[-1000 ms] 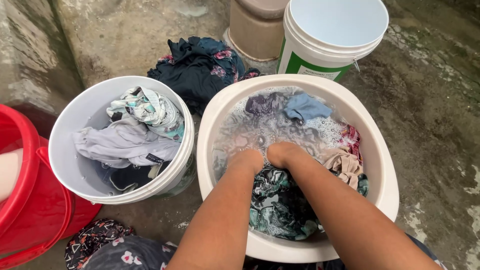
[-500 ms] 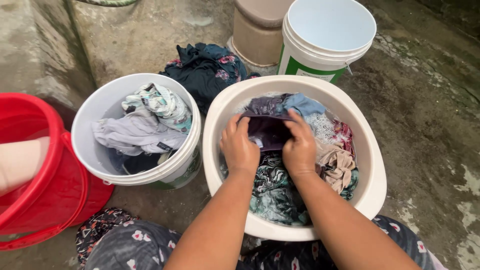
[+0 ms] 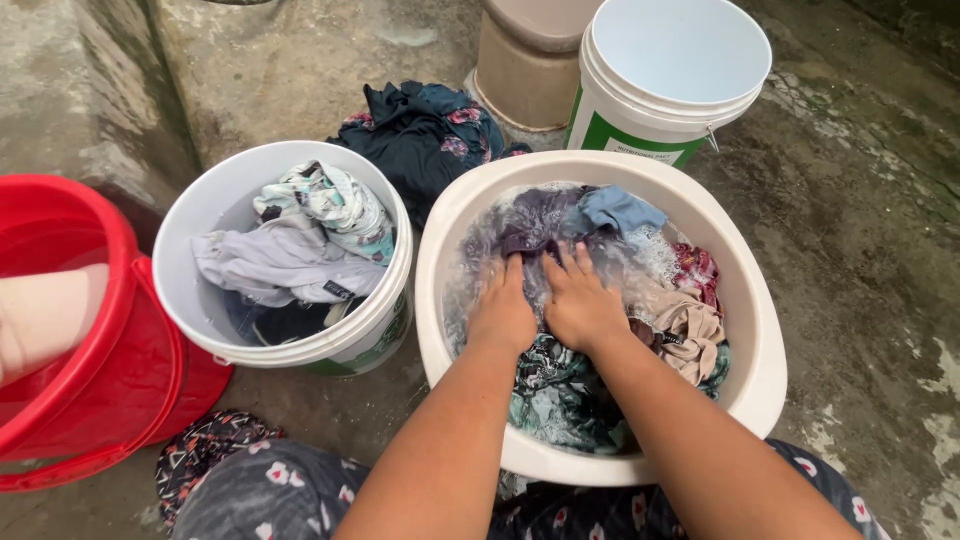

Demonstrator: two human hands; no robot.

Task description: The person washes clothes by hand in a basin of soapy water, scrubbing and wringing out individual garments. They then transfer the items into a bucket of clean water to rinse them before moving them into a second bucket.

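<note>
Now pressed down flat: left hand (image 3: 503, 312) and right hand (image 3: 580, 305), fingers spread and released, palms pushing the dark purple garment (image 3: 530, 232) under the soapy water at the far middle of the white basin (image 3: 762, 330). Half a second ago lifted clear and pinched between both hands; a second ago, fists sunk in suds. Likely a scrub-and-dunk cycle, mid-wash. Otherwise unchanged: white bucket (image 3: 395, 300) of wrung clothes to the left, red bucket (image 3: 120, 260) further left.
</note>
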